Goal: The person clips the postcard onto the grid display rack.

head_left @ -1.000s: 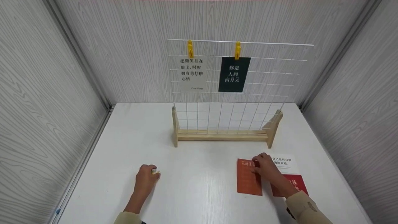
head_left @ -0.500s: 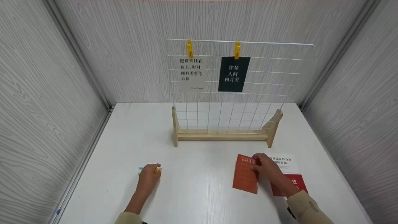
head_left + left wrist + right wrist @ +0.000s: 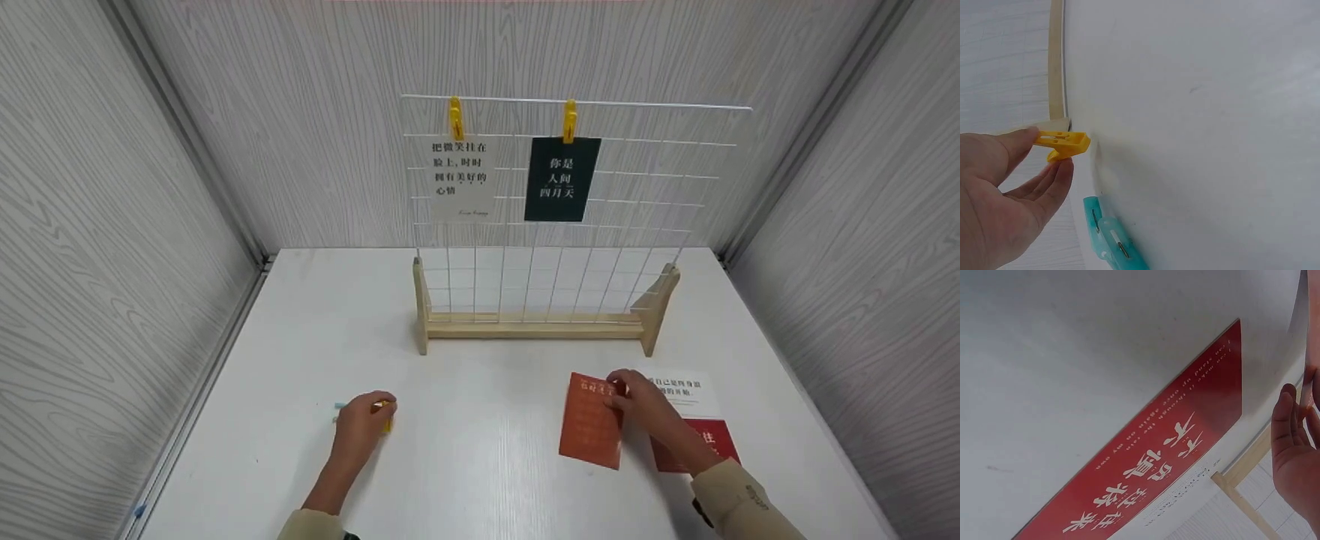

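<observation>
Between thumb and fingertips my left hand pinches a yellow clothespin, just above the white table. Teal clothespins lie on the table below that hand in the left wrist view. My right hand pinches the upper right corner of an orange-red card, which is tilted up off the table. Close to the right hand lie a white card with dark writing and a red card with white writing, the red one partly behind the forearm in the head view.
A white wire grid stands upright in a wooden base at the back. Yellow clothespins hold a white card and a dark green card on it. Wood-grain panels enclose the table.
The orange-red card has been raised from the table and shifted slightly left. The yellow clothespin in my left hand has come up into view, and teal clothespins now show beside that hand.
</observation>
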A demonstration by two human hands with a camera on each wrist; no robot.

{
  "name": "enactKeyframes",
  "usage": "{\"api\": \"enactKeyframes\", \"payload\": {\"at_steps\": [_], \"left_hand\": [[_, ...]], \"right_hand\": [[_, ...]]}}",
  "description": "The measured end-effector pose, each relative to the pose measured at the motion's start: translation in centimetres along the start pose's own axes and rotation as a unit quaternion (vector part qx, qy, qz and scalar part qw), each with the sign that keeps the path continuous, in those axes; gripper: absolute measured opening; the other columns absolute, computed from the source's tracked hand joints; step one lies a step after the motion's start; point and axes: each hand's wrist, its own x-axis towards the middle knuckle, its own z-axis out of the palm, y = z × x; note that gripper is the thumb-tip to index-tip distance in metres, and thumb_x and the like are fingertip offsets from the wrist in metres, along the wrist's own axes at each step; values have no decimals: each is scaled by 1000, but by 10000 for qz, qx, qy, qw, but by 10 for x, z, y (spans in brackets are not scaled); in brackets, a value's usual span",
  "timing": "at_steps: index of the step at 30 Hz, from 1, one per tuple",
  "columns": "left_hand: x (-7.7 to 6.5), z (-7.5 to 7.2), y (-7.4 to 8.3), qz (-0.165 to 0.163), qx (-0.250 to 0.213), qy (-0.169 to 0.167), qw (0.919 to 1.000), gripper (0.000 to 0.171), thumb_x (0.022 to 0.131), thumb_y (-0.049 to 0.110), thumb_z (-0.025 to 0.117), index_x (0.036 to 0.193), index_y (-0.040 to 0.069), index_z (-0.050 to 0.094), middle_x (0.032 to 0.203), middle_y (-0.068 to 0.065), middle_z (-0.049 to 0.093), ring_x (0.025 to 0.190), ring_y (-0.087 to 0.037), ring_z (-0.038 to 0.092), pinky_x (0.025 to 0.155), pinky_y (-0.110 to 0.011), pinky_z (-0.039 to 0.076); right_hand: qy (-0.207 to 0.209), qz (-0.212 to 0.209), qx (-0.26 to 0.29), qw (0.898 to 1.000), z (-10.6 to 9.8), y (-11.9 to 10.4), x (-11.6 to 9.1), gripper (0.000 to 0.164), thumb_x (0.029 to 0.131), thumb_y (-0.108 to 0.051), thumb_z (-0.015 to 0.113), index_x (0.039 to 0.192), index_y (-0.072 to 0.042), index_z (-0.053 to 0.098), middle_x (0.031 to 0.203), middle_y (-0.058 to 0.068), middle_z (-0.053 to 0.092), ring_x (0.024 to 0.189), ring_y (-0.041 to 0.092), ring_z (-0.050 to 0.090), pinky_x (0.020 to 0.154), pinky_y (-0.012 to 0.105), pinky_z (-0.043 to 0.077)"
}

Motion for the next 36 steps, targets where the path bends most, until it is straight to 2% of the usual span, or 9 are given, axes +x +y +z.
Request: {"api": "enactKeyframes", "payload": {"at_steps": [3,6,10,18,24,29,32,36], "left_hand": [[0,1,1,-30,-60,-69,10000,18,96,13,66,110,6,74,117,-13,71,100,-25,65,85,-38,58],[1,2,3,-164,-130,-199,9996,26,96,14,67,119,4,70,121,-14,69,104,-26,65,89,-39,58],[3,3,5,-322,-228,-405,9984,37,96,15,68,129,0,65,127,-16,66,111,-28,65,91,-38,58],[2,6,2,-123,-693,-756,9946,43,93,7,64,133,-7,59,125,-21,62,117,-32,63,92,-38,58],[0,8,5,-9,-866,-795,9931,39,92,7,66,129,-5,61,122,-17,64,112,-28,64,90,-36,58],[-1,9,7,-39,-959,-789,9923,38,93,9,68,129,0,61,120,-12,67,112,-26,65,90,-34,59],[0,10,9,-42,-910,-744,9931,36,95,9,67,129,2,61,120,-11,67,112,-25,66,90,-33,59],[1,12,12,-17,-924,-695,9933,35,95,7,67,129,2,62,123,-12,66,112,-26,67,88,-32,59]], "right_hand": [[91,-98,237,9996,0,0,-1,36,98,-21,67,132,-11,57,120,8,62,104,25,56,88,40,54],[230,-151,565,9980,-1,-1,-2,31,100,-20,64,130,-13,61,119,7,63,102,24,58,84,35,56],[423,-213,1064,9932,-3,0,-3,31,100,-21,65,129,-12,65,119,8,65,98,24,61,81,32,57],[793,-299,1621,9831,-8,-3,-6,31,99,-18,65,128,-7,64,109,11,68,92,24,64,78,26,57],[867,-364,1909,9771,-8,-2,-7,19,99,-22,66,115,-11,68,103,10,70,90,25,65,76,28,58],[908,-477,2018,9740,-10,-3,-8,17,99,-25,66,113,-15,67,99,11,68,81,26,64,67,35,58],[846,-447,1989,9753,-13,-4,-8,20,99,-26,66,115,-14,68,97,11,67,76,25,63,62,34,57],[722,-513,1990,9760,-17,-5,-7,30,100,-26,64,122,-6,67,102,12,68,77,21,66,64,30,58]]}}
